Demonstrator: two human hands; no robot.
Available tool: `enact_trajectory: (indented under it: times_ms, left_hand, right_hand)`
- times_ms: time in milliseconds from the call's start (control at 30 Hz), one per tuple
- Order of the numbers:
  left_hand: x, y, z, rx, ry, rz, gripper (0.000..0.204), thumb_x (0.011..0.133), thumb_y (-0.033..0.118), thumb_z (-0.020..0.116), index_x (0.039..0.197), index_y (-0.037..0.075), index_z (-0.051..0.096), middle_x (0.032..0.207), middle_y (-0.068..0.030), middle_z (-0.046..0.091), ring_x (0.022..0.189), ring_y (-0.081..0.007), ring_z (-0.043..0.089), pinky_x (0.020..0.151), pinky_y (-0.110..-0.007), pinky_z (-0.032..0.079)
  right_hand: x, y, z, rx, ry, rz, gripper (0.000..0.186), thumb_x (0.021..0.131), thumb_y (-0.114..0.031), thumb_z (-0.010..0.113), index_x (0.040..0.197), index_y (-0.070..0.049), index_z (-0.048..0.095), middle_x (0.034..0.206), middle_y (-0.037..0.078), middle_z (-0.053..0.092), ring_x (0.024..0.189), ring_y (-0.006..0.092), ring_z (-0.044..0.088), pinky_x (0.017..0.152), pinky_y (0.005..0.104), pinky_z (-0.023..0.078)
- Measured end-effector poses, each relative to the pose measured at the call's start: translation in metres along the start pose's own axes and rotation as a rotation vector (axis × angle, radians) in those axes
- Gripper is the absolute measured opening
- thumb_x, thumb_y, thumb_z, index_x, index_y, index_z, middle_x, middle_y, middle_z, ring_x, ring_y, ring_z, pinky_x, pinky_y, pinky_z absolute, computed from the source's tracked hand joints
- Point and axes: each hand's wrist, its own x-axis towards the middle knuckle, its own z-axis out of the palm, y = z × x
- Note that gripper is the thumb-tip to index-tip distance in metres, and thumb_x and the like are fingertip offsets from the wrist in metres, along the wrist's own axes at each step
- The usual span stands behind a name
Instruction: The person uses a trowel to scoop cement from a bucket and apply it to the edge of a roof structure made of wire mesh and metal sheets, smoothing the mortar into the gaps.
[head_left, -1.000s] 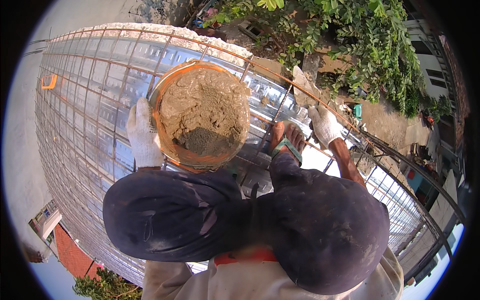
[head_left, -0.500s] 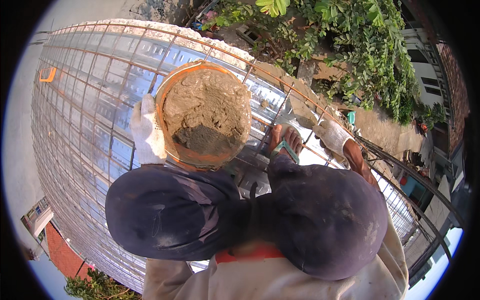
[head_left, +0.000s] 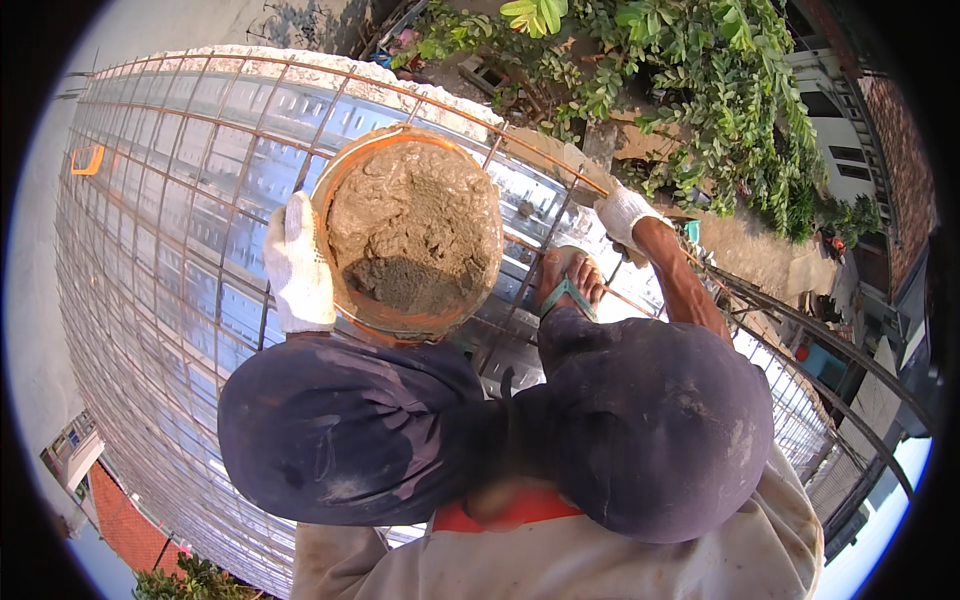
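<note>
My left hand (head_left: 298, 268), in a white knit glove, grips the left side of an orange bucket (head_left: 325, 240) full of wet brown mortar (head_left: 410, 230), with a darker patch near its lower edge. My right hand (head_left: 625, 217), gloved too, is curled at the outer bars right of the bucket; what it holds is largely hidden. The bucket sits on a rusty rebar grid (head_left: 230, 162) over shiny metal decking (head_left: 170, 230). My sandalled foot (head_left: 570, 275) stands on the grid between bucket and right hand, and my dark-trousered knees are below.
An orange plastic piece (head_left: 87, 160) lies on the grid at the far left. A rough concrete edge (head_left: 440, 103) borders the decking, with leafy branches (head_left: 700, 110) and a yard (head_left: 750, 245) below beyond it. Dark curved bars (head_left: 850, 340) run along the right; a pale wall (head_left: 45, 260) is at the left.
Over the last second my right hand dipped slightly, then moved up and left along the outer edge, showing more forearm. My left hand stays on the bucket, which has barely shifted.
</note>
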Motion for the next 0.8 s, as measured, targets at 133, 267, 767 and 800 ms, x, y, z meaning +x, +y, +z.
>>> enact_trajectory:
  times_ms: [133, 267, 767, 800]
  left_hand:
    - [0.006, -0.013, -0.018, 0.037, -0.034, 0.098, 0.041, 0.109, 0.04, 0.062, 0.11, -0.001, 0.068, 0.095, -0.0082, 0.065, 0.087, -0.0136, 0.057, 0.078, -0.031, 0.049]
    - [0.017, -0.023, -0.037, 0.116, -0.037, 0.158, 0.041, 0.109, 0.04, 0.061, 0.109, -0.001, 0.069, 0.093, -0.006, 0.066, 0.086, -0.0138, 0.057, 0.079, -0.032, 0.049]
    - [0.011, -0.004, -0.022, 0.336, -0.193, 0.223, 0.031, 0.106, 0.028, 0.056, 0.117, -0.001, 0.063, 0.107, -0.0316, 0.066, 0.103, -0.0501, 0.065, 0.088, -0.052, 0.052]
    - [0.007, 0.002, -0.009, 0.338, -0.223, 0.238, 0.035, 0.106, 0.031, 0.056, 0.115, -0.002, 0.063, 0.107, -0.0318, 0.066, 0.103, -0.0507, 0.065, 0.087, -0.052, 0.052]
  right_hand:
    - [-0.002, 0.039, 0.018, -0.02, 0.007, 0.034, 0.039, 0.104, -0.03, 0.054, 0.102, 0.005, 0.072, 0.084, 0.023, 0.073, 0.08, 0.0365, 0.077, 0.072, 0.0455, 0.061]
    - [-0.05, 0.046, 0.02, 0.074, 0.041, 0.051, 0.034, 0.102, -0.028, 0.057, 0.102, 0.003, 0.071, 0.086, 0.022, 0.073, 0.081, 0.0363, 0.076, 0.073, 0.0454, 0.061]
    - [-0.193, -0.079, -0.026, -0.065, 0.491, -0.398, 0.017, 0.095, -0.017, 0.069, 0.105, -0.004, 0.07, 0.094, 0.018, 0.074, 0.086, 0.0355, 0.075, 0.074, 0.0452, 0.058]
    - [-0.205, -0.088, -0.043, -0.2, 0.531, -0.433, 0.017, 0.092, -0.014, 0.071, 0.106, -0.005, 0.069, 0.092, 0.017, 0.071, 0.085, 0.0368, 0.074, 0.074, 0.0461, 0.057]
